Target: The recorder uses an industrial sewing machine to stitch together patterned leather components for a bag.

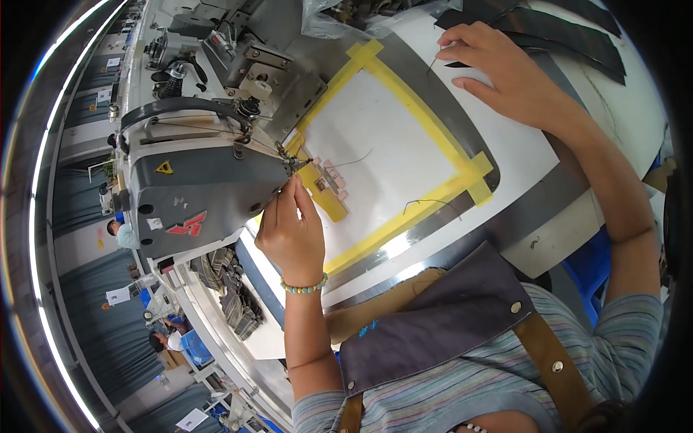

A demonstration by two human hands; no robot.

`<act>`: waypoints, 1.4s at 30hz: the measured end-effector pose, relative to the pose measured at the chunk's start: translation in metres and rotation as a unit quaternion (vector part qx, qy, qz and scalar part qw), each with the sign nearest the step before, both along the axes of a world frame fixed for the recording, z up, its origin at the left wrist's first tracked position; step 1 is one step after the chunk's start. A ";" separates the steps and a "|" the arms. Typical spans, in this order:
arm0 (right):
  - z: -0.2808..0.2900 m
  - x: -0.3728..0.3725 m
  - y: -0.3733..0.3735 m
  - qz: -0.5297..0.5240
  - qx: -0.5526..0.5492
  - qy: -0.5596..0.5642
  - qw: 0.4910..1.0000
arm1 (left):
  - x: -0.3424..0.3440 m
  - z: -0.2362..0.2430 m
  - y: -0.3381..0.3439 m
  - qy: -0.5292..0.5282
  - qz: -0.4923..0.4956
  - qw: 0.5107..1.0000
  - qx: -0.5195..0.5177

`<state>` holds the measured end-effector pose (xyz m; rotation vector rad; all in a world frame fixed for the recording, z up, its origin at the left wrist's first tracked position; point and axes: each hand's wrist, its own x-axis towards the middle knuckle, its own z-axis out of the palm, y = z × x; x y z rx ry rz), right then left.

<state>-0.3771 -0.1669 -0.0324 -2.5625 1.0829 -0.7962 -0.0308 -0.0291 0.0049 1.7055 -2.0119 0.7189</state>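
A grey industrial sewing machine head (pixel 206 191) comes in from the left. Beside its needle area, the fingertips of my left hand (pixel 292 234) are pinched together; whatever they hold, if anything, is too small to make out. Right by them is a yellow guide plate (pixel 323 193) with pinkish pieces along one edge, lying on a white work surface (pixel 404 137) framed in yellow tape. A thin dark thread (pixel 354 160) trails from the needle area. At the upper right, my right hand (pixel 498 72) is raised with thumb and fingers apart, near several dark fabric pieces (pixel 563 43).
A clear plastic bag (pixel 346 22) with dark contents lies at the far edge. Loose threads (pixel 433 202) cross the near tape. Folded dark patterned cloth (pixel 234 292) sits left of my left forearm. A blue stool (pixel 588 267) stands at the right. Other people work farther left.
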 end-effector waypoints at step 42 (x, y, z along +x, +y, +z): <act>-0.001 0.204 -0.014 0.255 0.163 -0.172 0.937 | 0.002 -0.014 -0.004 -0.058 -0.010 0.996 -0.069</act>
